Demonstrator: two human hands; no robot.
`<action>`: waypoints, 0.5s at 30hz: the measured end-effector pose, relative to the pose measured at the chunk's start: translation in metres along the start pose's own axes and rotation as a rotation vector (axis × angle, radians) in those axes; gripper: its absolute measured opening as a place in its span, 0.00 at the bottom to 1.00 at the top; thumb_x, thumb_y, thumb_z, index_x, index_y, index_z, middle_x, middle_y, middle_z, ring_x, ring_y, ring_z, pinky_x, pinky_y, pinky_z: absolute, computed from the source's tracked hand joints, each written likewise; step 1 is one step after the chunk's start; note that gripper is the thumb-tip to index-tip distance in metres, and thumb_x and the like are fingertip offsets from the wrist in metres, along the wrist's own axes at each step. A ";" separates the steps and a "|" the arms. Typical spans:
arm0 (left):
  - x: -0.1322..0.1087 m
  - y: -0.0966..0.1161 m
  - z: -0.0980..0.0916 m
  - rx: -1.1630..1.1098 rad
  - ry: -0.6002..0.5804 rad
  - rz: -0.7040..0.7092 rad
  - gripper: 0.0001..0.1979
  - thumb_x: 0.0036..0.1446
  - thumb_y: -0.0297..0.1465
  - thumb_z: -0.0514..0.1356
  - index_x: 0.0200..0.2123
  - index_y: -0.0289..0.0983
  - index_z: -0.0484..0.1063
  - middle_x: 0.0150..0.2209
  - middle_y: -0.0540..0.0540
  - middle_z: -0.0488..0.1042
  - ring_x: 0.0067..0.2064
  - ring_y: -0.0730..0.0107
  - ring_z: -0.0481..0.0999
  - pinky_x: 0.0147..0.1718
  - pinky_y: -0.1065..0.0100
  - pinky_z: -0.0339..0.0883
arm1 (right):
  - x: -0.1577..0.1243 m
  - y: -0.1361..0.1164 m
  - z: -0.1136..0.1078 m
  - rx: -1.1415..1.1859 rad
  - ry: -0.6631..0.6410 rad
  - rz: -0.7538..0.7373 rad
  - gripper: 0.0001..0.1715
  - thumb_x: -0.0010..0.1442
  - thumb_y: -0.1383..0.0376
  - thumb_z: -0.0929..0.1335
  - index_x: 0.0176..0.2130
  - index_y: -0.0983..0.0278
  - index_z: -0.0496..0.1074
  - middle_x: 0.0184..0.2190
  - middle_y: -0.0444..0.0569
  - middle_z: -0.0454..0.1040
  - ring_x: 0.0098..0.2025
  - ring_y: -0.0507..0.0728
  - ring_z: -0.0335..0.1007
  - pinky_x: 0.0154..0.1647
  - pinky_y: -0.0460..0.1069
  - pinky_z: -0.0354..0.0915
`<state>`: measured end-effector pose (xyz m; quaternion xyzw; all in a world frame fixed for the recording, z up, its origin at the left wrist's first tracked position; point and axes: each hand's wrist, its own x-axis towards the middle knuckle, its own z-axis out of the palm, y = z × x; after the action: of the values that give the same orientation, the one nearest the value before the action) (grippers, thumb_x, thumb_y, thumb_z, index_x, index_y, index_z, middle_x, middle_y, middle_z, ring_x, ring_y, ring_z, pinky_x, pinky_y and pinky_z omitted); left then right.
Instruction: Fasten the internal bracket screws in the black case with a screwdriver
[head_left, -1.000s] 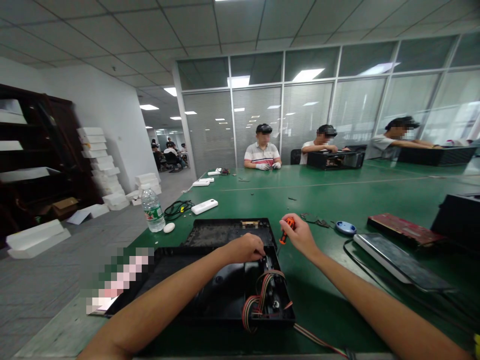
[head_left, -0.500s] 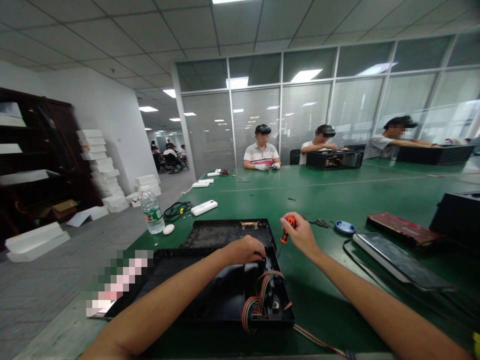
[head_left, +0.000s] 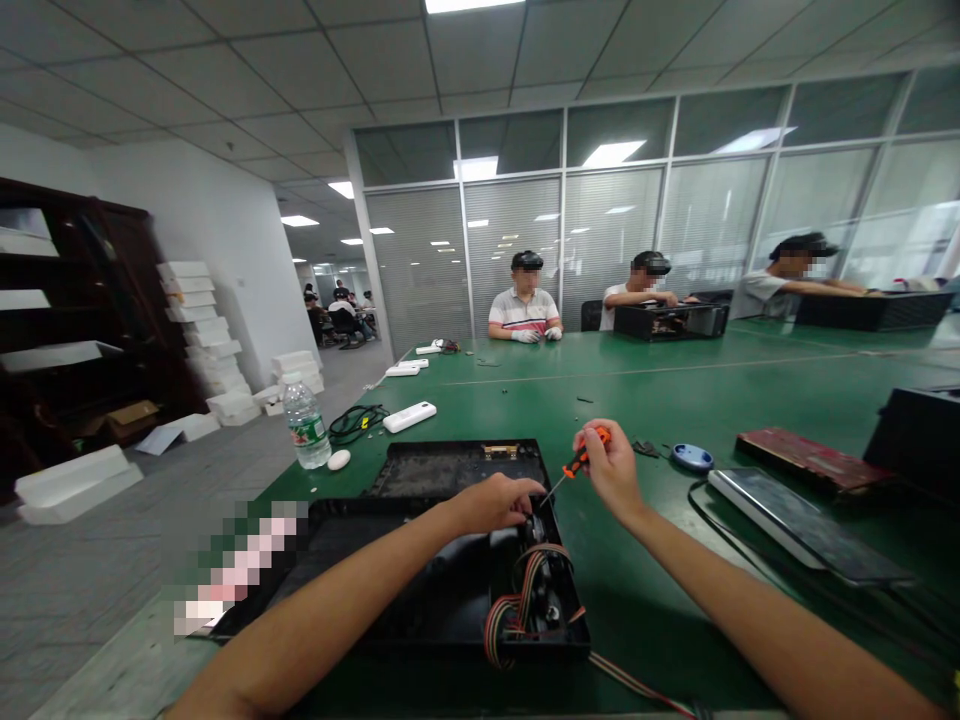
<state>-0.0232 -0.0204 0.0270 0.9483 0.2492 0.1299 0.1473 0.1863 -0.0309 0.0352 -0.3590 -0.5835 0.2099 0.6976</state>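
Observation:
My right hand is wrapped around the orange and black handle of a screwdriver. The screwdriver slants down to the left, its thin metal shaft reaching the far right corner of an open black casing. At that same corner my left hand is closed, fingers bent down into the casing beside the shaft; whatever they pinch is hidden. Striped multicoloured wires loop along the casing's right side, nearer to me than my left hand. Behind the casing lies a flat black panel with a brass-coloured strip.
Left of the panel stand a water bottle, a black cable and a white oblong device. To the right lie a blue round lid, a grey slab-like device and a red board. Co-workers sit across the green table.
My right hand has tilted the screwdriver from nearly upright to a slant, bringing its tip to the casing's corner. My left index finger has stretched out toward the shaft.

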 end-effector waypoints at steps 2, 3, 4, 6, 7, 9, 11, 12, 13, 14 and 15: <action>-0.001 0.001 0.000 -0.016 0.016 0.000 0.27 0.48 0.21 0.61 0.52 0.37 0.60 0.34 0.49 0.74 0.32 0.75 0.73 0.33 0.76 0.63 | -0.006 0.000 0.003 -0.054 -0.063 -0.020 0.13 0.58 0.55 0.62 0.36 0.62 0.61 0.24 0.42 0.67 0.17 0.48 0.58 0.15 0.43 0.56; -0.001 0.002 0.000 -0.023 0.024 0.004 0.27 0.48 0.20 0.61 0.53 0.37 0.60 0.34 0.49 0.74 0.32 0.75 0.73 0.34 0.75 0.63 | -0.008 0.001 0.004 -0.089 -0.084 -0.038 0.13 0.58 0.55 0.62 0.36 0.62 0.62 0.24 0.42 0.68 0.17 0.49 0.59 0.16 0.43 0.58; -0.001 0.002 0.000 -0.027 0.029 0.008 0.28 0.48 0.20 0.61 0.53 0.37 0.60 0.34 0.49 0.74 0.32 0.75 0.73 0.34 0.75 0.63 | -0.009 0.001 0.005 -0.124 -0.097 -0.059 0.13 0.58 0.55 0.62 0.36 0.62 0.62 0.24 0.43 0.68 0.18 0.49 0.60 0.18 0.44 0.59; -0.002 0.003 0.000 -0.030 0.033 0.010 0.28 0.48 0.20 0.60 0.53 0.37 0.60 0.34 0.49 0.73 0.32 0.75 0.73 0.34 0.75 0.63 | -0.011 0.001 0.005 -0.175 -0.108 -0.097 0.12 0.58 0.56 0.63 0.36 0.62 0.63 0.25 0.43 0.68 0.20 0.50 0.61 0.20 0.44 0.60; -0.002 0.003 -0.001 -0.028 0.032 0.008 0.27 0.48 0.20 0.60 0.53 0.37 0.60 0.34 0.49 0.73 0.32 0.75 0.73 0.34 0.75 0.63 | -0.011 0.002 0.005 -0.191 -0.108 -0.109 0.12 0.58 0.56 0.63 0.36 0.62 0.63 0.25 0.43 0.68 0.20 0.50 0.62 0.21 0.45 0.61; -0.002 0.004 -0.001 -0.022 0.027 0.003 0.27 0.48 0.20 0.60 0.53 0.37 0.60 0.34 0.49 0.73 0.32 0.75 0.73 0.34 0.75 0.63 | -0.011 0.002 0.004 -0.205 -0.103 -0.115 0.12 0.58 0.56 0.62 0.36 0.62 0.63 0.25 0.43 0.68 0.21 0.50 0.62 0.22 0.45 0.61; -0.001 0.004 -0.001 -0.017 0.025 0.001 0.26 0.48 0.20 0.60 0.52 0.37 0.61 0.34 0.49 0.73 0.32 0.75 0.73 0.34 0.75 0.63 | -0.010 0.003 0.005 -0.210 -0.096 -0.110 0.12 0.58 0.55 0.62 0.36 0.62 0.63 0.25 0.44 0.69 0.21 0.51 0.63 0.23 0.45 0.62; -0.001 0.004 -0.001 -0.016 0.026 0.001 0.26 0.48 0.20 0.60 0.52 0.37 0.61 0.34 0.49 0.73 0.32 0.75 0.73 0.34 0.75 0.63 | -0.010 0.004 0.005 -0.212 -0.095 -0.108 0.13 0.58 0.55 0.62 0.36 0.62 0.63 0.25 0.44 0.69 0.22 0.51 0.63 0.23 0.46 0.62; -0.001 0.003 -0.001 -0.015 0.028 0.001 0.26 0.48 0.20 0.60 0.52 0.37 0.61 0.34 0.49 0.73 0.32 0.75 0.73 0.34 0.75 0.63 | -0.011 0.004 0.005 -0.212 -0.094 -0.108 0.13 0.58 0.55 0.62 0.36 0.62 0.63 0.25 0.44 0.69 0.22 0.52 0.64 0.23 0.46 0.62; -0.001 0.003 -0.001 -0.015 0.029 0.000 0.27 0.48 0.20 0.60 0.52 0.37 0.61 0.34 0.49 0.73 0.32 0.75 0.73 0.34 0.75 0.63 | -0.011 0.004 0.006 -0.211 -0.095 -0.108 0.13 0.58 0.55 0.62 0.36 0.62 0.63 0.25 0.44 0.69 0.23 0.52 0.64 0.23 0.46 0.62; -0.001 0.003 0.000 -0.016 0.031 -0.002 0.27 0.48 0.20 0.60 0.52 0.37 0.61 0.34 0.49 0.73 0.32 0.75 0.73 0.34 0.74 0.63 | -0.011 0.004 0.006 -0.211 -0.098 -0.108 0.12 0.58 0.55 0.62 0.36 0.62 0.63 0.25 0.44 0.69 0.23 0.52 0.65 0.24 0.46 0.62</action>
<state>-0.0230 -0.0232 0.0278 0.9448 0.2513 0.1463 0.1511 0.1780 -0.0351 0.0253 -0.3879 -0.6542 0.1268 0.6367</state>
